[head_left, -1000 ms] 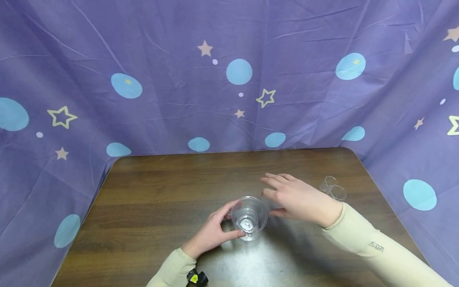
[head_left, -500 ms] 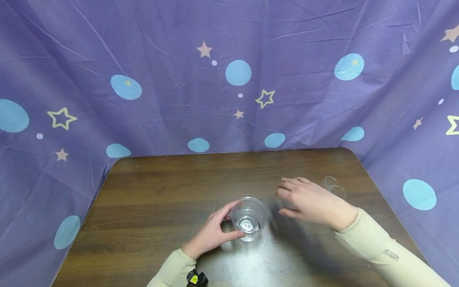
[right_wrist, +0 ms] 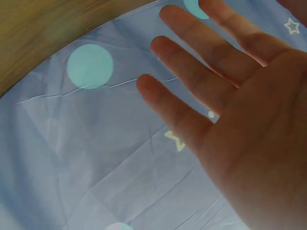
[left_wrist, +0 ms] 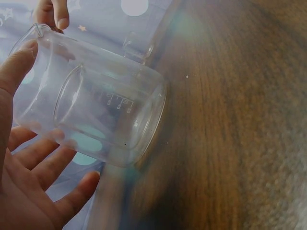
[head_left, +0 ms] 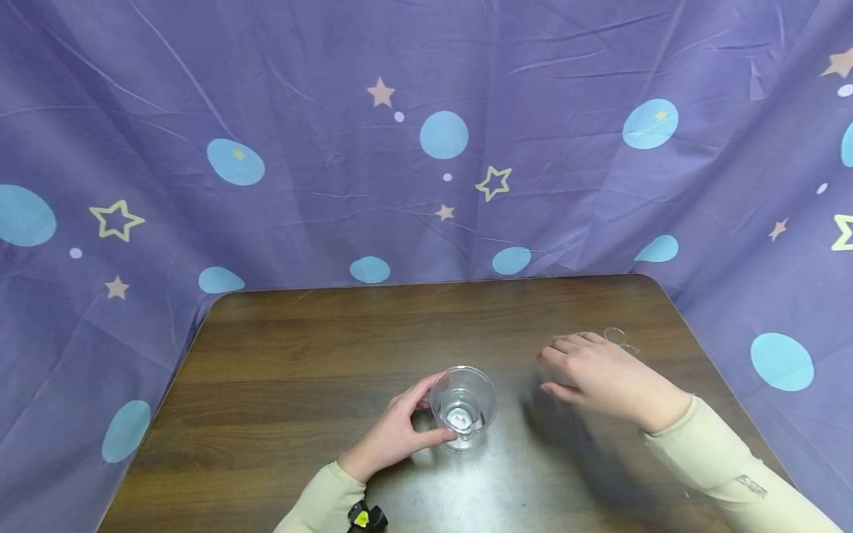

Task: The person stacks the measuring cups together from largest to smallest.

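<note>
My left hand (head_left: 393, 433) holds a clear glass beaker (head_left: 481, 392) that stands upright near the middle of the table, thumb at its rim and fingers around the far side. A smaller beaker (left_wrist: 69, 96) with printed graduation marks sits nested inside it, as the left wrist view shows. My right hand (head_left: 600, 377) hovers over the table to the right of the beakers, apart from them. Its fingers are extended and hold nothing in the right wrist view. Behind it, a small glass vessel (head_left: 614, 335) shows its rim; a second one beside it is mostly hidden by this hand.
The wooden table (head_left: 320, 340) has rounded far corners. A purple curtain (head_left: 300, 185) with stars and blue dots hangs behind it and along both sides. A black strap with a yellow mark (head_left: 363, 516) lies at the left wrist.
My right hand has moved away from the held beaker, to the right, and now covers more of the small glass vessels. The left hand and its beaker have stayed in place.
</note>
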Motion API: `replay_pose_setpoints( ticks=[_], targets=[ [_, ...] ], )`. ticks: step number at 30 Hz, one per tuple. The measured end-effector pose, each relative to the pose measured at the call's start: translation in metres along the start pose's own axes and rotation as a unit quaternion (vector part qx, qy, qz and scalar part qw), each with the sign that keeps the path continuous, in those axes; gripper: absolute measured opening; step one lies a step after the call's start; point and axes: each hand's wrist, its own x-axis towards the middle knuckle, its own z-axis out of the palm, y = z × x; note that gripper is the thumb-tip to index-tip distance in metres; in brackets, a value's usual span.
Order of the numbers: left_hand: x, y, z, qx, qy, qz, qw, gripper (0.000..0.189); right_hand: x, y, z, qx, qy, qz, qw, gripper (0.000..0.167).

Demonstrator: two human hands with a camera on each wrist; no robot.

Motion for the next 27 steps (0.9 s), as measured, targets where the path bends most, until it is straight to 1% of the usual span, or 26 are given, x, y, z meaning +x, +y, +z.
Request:
replay_pose_setpoints(
  ticks=[7,13,19,22,27],
  targets=[
    [0.000,0.000,0.000,0.000,0.001,0.003,1.0000,0.084,-0.011,0.005,0.004,-0.008,-0.006,0.055,0.9984,0.023],
    [0.000,0.000,0.000,-0.001,0.000,0.000,1.0000,0.083,-0.018,0.010,0.008,-0.027,0.000,0.083,0.9962,0.023],
    [0.000,0.001,0.000,-0.002,0.000,-0.001,1.0000,0.083,-0.026,0.015,0.010,-0.030,-0.001,0.112,0.9933,0.023],
    [0.000,0.001,0.000,-0.003,-0.001,-0.002,1.0000,0.083,-0.030,0.018,0.011,-0.033,-0.004,0.138,0.9899,0.025],
    [0.000,0.001,0.000,-0.003,-0.002,-0.004,1.0000,0.083,-0.036,0.023,0.012,-0.039,0.000,0.192,0.9805,0.033]
  ],
)
